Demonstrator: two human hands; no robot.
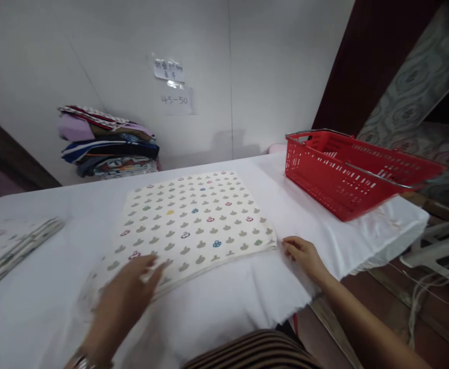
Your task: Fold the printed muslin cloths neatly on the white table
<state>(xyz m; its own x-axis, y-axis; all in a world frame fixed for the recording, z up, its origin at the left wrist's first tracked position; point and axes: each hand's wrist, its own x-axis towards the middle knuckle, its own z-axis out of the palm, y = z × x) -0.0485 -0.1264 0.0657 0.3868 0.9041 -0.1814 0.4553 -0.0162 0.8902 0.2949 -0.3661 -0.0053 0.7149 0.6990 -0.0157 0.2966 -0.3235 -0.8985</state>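
A folded cream cloth [189,225] printed with grey, red, blue, yellow and green shapes lies flat on the white-covered table [224,302]. My left hand [128,287], blurred by motion, is over the cloth's near left corner with thumb and fingers apart. Whether it touches the fabric I cannot tell. Just off the near right corner, my right hand [303,253] rests low by the tabletop, fingers loosely bent and nothing visible in them. A small gap separates it from the cloth.
At the left edge lies another folded printed cloth [13,246]. A stack of folded fabrics [109,143] stands behind the table by the wall. A red plastic basket [335,174] with metal handles sits at the right. White cables [416,302] hang beyond the table's right end.
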